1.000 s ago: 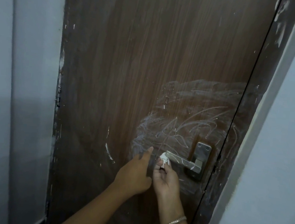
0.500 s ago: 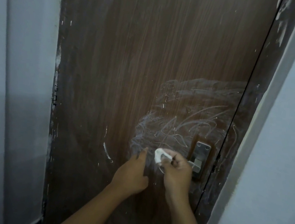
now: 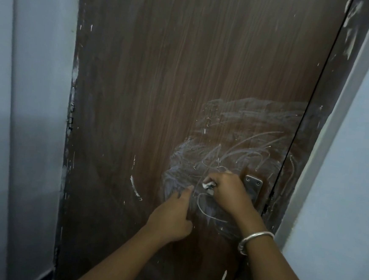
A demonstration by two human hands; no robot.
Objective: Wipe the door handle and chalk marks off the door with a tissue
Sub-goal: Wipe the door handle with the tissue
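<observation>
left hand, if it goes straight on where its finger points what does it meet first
Likely the white chalk marks on the brown wooden door, just above the raised fingertip of the left hand; depth is unclear, it may already touch.

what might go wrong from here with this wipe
The tissue in the right hand is a small crumpled wad, while the chalk marks spread widely over the door; it may just smear them. Pressing on the door handle, whose lever is hidden under that hand, might unlatch the door.
</observation>
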